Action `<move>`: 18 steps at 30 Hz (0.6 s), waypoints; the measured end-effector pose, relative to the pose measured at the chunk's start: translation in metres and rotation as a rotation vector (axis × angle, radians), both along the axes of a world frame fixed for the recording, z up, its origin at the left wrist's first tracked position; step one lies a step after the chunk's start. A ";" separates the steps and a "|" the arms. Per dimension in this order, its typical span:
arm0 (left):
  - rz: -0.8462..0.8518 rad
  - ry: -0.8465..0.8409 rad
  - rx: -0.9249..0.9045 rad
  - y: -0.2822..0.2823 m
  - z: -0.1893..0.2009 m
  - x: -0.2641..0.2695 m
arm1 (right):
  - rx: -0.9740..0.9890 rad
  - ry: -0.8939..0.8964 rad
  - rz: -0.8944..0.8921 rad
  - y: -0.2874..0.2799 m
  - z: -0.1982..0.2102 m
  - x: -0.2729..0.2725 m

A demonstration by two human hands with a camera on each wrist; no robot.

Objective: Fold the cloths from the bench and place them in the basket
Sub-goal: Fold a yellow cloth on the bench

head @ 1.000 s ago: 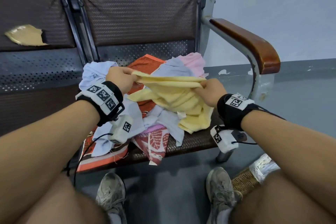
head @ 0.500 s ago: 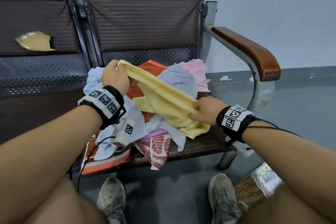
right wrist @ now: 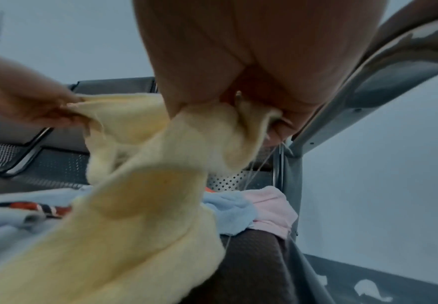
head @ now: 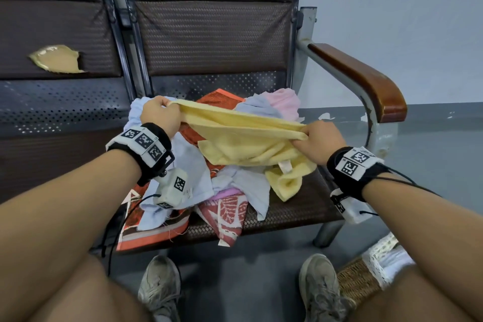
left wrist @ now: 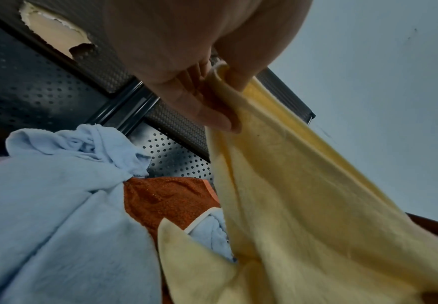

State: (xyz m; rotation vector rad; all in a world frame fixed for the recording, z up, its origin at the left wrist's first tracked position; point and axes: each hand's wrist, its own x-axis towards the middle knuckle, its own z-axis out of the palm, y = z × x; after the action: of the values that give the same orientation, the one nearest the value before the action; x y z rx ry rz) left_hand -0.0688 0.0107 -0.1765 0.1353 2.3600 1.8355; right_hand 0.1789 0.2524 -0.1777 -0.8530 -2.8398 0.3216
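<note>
I am seeing the worktop (head: 300, 217) carrying a heap of cloths (head: 188, 185) at centre. Above the heap the yellow cloth (head: 243, 144) is hanging stretched between both hands. My left grip (head: 159, 115), at 10 o'clock, is pinching one corner; my right grip (head: 318, 141), at 3 o'clock, is pinching the other. The basket (head: 358, 280) is sitting on the floor at 5 o'clock.

Even soft light; wrist views dimmer, blurred.
</note>
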 end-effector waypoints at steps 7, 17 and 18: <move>0.077 0.008 0.124 -0.014 0.010 -0.009 | -0.034 0.085 0.103 -0.004 0.019 -0.007; -0.090 -0.048 0.377 -0.024 0.056 -0.002 | -0.149 0.181 0.115 -0.003 0.067 -0.014; -0.100 0.000 0.355 -0.024 0.062 -0.001 | -0.184 0.210 0.094 -0.002 0.073 -0.017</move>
State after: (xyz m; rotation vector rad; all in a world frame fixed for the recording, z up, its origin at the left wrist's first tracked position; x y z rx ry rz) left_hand -0.0701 -0.0132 -0.1141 0.2855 1.9642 2.1830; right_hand 0.1622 0.2507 -0.1042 -0.6725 -2.6887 0.6527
